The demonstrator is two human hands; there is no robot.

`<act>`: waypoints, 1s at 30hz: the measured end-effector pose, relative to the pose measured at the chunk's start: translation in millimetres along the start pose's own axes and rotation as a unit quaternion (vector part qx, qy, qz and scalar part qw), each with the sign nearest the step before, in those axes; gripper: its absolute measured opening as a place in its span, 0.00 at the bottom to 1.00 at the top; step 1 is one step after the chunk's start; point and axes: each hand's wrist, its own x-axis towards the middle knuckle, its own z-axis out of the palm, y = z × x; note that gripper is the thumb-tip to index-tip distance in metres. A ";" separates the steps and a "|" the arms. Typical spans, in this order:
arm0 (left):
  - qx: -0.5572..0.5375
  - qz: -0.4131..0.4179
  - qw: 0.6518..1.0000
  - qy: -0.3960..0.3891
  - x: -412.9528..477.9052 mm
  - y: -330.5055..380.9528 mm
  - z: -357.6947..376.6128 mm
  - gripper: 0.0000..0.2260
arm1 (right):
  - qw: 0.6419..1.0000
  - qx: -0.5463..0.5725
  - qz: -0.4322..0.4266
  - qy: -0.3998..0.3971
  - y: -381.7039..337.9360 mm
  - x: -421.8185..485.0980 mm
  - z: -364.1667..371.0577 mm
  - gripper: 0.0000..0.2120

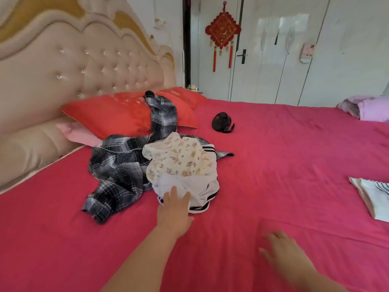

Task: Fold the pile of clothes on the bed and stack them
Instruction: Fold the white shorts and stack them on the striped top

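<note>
- Nearest, two hands: the blurred right hand (282, 249) hovers over the pink bed sheet (284, 165), fingers spread, holding nothing.
- The left hand (173, 209) lays straight fingers on a white black-striped garment (197, 188), gripping nothing.
- Three garments form the mid-bed pile: that one, a floral garment (181, 161) on it, and a plaid shirt (120, 165) to the left.
- One folded cloth (372, 199) lies well apart.
- Farther back are one black fan (222, 121) and two red pillows (109, 114).

Bed (294, 165): one. Garments in the pile: three, namely one black-and-white plaid shirt (117, 165), one cream floral garment (181, 159) and one white garment with black stripes (202, 192).

Pillows: three, namely one front red pillow (117, 114), one rear red pillow (185, 95) and one pink pillow (77, 133).

Small black fan (222, 121): one. Folded cloth (374, 199): one. Lilac bedding bundle (368, 107): one. Red knot ornament (222, 31): one.
</note>
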 end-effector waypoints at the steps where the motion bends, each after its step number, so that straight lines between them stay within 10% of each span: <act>1: -0.006 -0.012 1.000 -0.021 8.2 -9.9 2.9 0.33 | 1.000 -0.001 0.002 -0.005 -5.7 5.6 2.2 0.21; 7: -0.081 -0.019 0.997 0.007 35.7 -24.2 12.8 0.05 | 0.999 0.028 0.003 0.022 -13.9 28.0 8.1 0.22; 12: -0.367 0.064 0.925 0.080 -7.9 37.6 12.4 0.08 | 0.974 0.212 0.018 0.075 -19.4 32.7 -10.8 0.19; 16: -0.519 0.154 0.841 -0.001 -77.0 102.3 4.8 0.12 | 0.719 0.669 0.161 -0.098 -25.2 20.9 -44.4 0.27; 18: -0.514 0.230 0.826 -0.031 -106.1 130.6 2.5 0.12 | 0.662 0.703 0.157 -0.208 -14.2 8.5 -57.1 0.28; 20: -0.495 0.286 0.819 -0.049 -126.4 151.6 0.6 0.12 | 0.698 0.661 0.102 -0.257 0.9 -8.4 -66.5 0.20; 24: -0.385 0.375 0.841 -0.062 -144.8 164.1 -2.0 0.16 | 0.891 0.424 0.078 -0.143 43.8 -45.9 -89.3 0.11; 30: -0.274 0.308 0.911 0.001 -133.7 155.2 -1.7 0.22 | 0.950 0.284 0.130 -0.009 131.2 -108.3 -127.8 0.18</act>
